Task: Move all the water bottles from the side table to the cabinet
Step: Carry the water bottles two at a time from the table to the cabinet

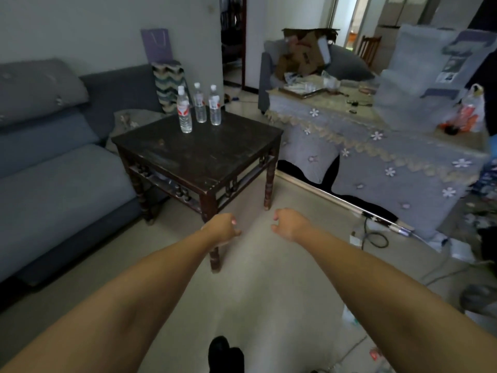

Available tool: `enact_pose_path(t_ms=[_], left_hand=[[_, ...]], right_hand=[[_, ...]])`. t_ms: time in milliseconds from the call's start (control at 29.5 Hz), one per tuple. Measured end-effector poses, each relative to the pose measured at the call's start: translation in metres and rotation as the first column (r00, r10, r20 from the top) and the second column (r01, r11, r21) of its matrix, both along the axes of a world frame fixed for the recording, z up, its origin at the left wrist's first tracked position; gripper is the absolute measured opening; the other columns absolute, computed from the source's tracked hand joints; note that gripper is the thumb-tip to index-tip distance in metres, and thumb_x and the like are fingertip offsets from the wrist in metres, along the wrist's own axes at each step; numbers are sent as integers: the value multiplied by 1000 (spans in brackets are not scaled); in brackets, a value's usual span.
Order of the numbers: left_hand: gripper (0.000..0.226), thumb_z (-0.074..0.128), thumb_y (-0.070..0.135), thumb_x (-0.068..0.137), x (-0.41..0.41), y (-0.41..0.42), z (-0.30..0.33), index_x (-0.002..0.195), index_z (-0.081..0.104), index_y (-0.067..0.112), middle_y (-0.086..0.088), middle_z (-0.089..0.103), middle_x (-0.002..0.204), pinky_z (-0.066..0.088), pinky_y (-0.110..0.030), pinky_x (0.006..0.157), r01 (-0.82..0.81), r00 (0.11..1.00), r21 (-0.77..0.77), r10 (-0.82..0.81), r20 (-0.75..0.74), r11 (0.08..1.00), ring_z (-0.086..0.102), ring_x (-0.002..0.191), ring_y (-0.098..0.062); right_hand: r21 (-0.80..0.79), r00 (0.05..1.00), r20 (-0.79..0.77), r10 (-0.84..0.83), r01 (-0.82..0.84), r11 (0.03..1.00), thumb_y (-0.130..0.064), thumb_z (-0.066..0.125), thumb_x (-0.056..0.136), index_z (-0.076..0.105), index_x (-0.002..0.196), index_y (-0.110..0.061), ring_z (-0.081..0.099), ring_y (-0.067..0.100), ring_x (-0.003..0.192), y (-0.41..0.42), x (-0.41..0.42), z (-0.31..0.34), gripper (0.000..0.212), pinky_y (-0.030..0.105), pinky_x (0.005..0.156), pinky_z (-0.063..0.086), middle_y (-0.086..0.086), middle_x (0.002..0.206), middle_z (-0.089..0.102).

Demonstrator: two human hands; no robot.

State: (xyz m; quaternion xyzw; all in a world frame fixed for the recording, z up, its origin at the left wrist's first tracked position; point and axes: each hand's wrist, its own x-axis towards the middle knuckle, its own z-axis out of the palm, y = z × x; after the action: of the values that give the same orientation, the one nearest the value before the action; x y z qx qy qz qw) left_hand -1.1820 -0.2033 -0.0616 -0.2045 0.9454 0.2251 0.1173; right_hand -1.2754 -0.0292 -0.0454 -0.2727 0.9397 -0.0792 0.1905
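Three clear water bottles with white caps and red-and-white labels stand upright at the far edge of a dark wooden side table [220,160]: the left bottle [184,110], the middle bottle [199,103] and the right bottle [215,105]. Both my arms reach forward over the floor, short of the table's near corner. My left hand [222,228] and my right hand [287,223] hang with loosely curled fingers and hold nothing. No cabinet is in view.
A blue-grey sofa [53,170] runs along the left. A long low table under a grey flowered cloth [376,157] stands at the right, cluttered on top. Cables and a power strip [373,235] lie on the floor at the right. A doorway [232,41] opens behind.
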Motion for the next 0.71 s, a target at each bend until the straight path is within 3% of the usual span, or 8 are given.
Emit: enact_pose_path(t_ms=[169, 373, 712], left_hand=[[45, 62, 34, 88, -103, -85, 9, 125, 56, 9, -12, 61, 127, 44, -32, 94, 18, 1000, -23, -18, -10, 1000, 56, 117, -28], [42, 63, 41, 86, -206, -167, 15, 117, 57, 15, -10, 63, 116, 52, -34, 81, -43, 999, 17, 43, -5, 999, 63, 100, -28], [42, 62, 39, 88, -349, -246, -10, 121, 56, 14, -8, 62, 119, 50, -35, 92, -155, 988, 73, 154, 13, 985, 60, 107, -25]], right_hand=[[-39, 1000, 18, -25, 25, 999, -27, 55, 95, 60, 124, -5, 57, 35, 117, -85, -103, 5, 37, 40, 101, 47, 17, 127, 61], [-80, 1000, -15, 20, -22, 997, -28, 54, 96, 61, 114, -6, 60, 33, 111, -162, -196, 10, 30, 37, 91, 48, 16, 117, 64], [-46, 992, 6, 123, -123, 991, -31, 53, 95, 61, 116, -10, 59, 29, 109, -250, -372, -5, 31, 35, 86, 47, 11, 117, 62]])
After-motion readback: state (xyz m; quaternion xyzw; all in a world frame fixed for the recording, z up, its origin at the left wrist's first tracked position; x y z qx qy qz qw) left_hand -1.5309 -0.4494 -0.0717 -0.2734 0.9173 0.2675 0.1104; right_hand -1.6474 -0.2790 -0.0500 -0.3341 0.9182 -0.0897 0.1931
